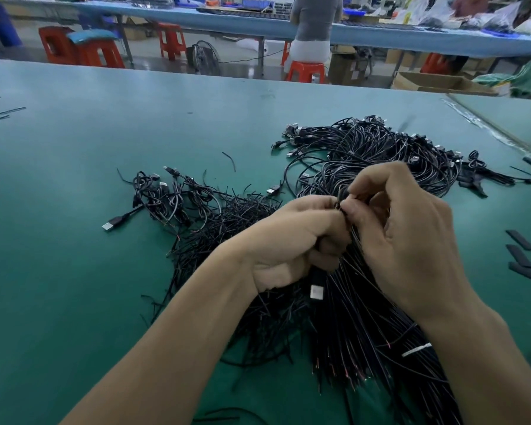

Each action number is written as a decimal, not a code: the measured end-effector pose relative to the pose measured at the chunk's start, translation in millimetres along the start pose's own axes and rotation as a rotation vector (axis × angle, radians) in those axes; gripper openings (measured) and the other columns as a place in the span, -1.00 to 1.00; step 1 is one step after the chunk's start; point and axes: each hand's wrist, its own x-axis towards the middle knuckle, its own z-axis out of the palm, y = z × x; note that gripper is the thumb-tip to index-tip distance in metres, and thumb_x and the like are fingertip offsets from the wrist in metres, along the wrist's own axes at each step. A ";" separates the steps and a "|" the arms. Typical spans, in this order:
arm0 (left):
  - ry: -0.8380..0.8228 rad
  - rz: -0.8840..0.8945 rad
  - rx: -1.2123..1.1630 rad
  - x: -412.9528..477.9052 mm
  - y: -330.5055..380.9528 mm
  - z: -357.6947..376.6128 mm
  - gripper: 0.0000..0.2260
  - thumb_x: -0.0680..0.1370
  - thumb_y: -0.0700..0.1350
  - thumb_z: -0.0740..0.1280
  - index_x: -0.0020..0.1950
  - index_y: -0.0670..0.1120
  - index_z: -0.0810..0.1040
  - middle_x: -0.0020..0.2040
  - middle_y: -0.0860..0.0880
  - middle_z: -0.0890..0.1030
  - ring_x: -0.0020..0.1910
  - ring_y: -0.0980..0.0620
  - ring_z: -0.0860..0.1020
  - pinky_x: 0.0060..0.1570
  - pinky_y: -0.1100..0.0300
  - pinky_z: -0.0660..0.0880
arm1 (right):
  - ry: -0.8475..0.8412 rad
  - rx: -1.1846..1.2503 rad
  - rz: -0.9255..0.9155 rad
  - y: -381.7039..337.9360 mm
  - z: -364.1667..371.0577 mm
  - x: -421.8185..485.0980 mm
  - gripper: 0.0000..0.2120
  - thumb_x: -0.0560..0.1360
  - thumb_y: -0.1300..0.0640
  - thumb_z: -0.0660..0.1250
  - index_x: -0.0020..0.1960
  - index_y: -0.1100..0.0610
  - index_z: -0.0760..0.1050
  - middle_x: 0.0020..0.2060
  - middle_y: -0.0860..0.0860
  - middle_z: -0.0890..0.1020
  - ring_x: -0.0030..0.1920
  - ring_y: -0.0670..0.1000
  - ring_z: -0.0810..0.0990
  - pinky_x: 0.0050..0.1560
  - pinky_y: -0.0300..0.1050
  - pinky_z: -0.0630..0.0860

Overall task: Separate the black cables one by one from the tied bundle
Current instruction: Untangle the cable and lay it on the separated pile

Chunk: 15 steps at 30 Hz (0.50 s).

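Observation:
A thick bundle of black cables (365, 326) runs from the bottom right up to a looped mass of cables with USB plugs (377, 148) at the back. A white tie (416, 350) wraps the bundle low on the right. My left hand (295, 240) grips a cable whose USB plug (317, 291) hangs below the fist. My right hand (405, 231) pinches a thin black cable at its fingertips, right against the left thumb. A loose pile of separated black cables (196, 216) lies to the left.
The green table (74, 210) carries short black strips (521, 253) at the right edge and cable offcuts (0, 113) at the far left. Behind the table stand red stools (83, 49), a fan, cardboard boxes and a seated person (314, 29).

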 end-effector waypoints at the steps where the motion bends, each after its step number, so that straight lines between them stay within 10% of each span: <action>1: -0.011 -0.001 -0.093 0.4 2.0 2.4 -0.88 0.43 -0.29 0.20 -0.16 -0.08 0.34 -0.35 0.02 0.32 -0.48 0.15 0.27 -0.54 0.35 0.15 | 0.029 0.002 0.018 0.3 1.0 0.4 -0.76 0.53 0.23 0.39 0.00 -0.05 0.39 -0.25 -0.22 0.52 -0.25 -0.23 0.48 -0.23 -0.23 0.38; 6: 0.191 0.170 -0.013 9.0 -7.3 7.1 -0.84 0.66 -0.20 0.21 -0.11 -0.06 0.44 -0.29 0.00 0.43 -0.40 0.14 0.41 -0.44 0.31 0.34 | 0.133 0.301 0.253 0.2 5.1 2.3 -0.71 0.55 0.26 0.37 -0.08 -0.11 0.39 -0.26 -0.13 0.57 -0.27 -0.17 0.55 -0.24 -0.33 0.48; 11: 0.354 0.471 0.447 10.5 -12.6 -4.0 -0.81 0.58 -0.21 0.39 0.01 0.10 0.56 -0.05 0.09 0.53 -0.12 0.24 0.47 0.00 0.35 0.43 | 0.184 0.800 0.607 -1.5 8.8 5.5 -0.76 0.55 0.35 0.35 -0.11 0.04 0.42 -0.37 -0.09 0.54 -0.37 -0.14 0.48 -0.40 -0.33 0.42; 15: 0.539 0.649 0.873 9.5 -15.7 -12.7 -0.83 0.50 -0.03 0.48 0.04 0.22 0.65 -0.15 0.17 0.36 -0.12 0.26 0.38 -0.07 0.35 0.35 | 0.095 1.179 0.889 4.6 9.5 6.9 -0.74 0.50 0.39 0.32 -0.17 0.08 0.36 -0.40 -0.01 0.44 -0.45 -0.12 0.39 -0.55 -0.32 0.29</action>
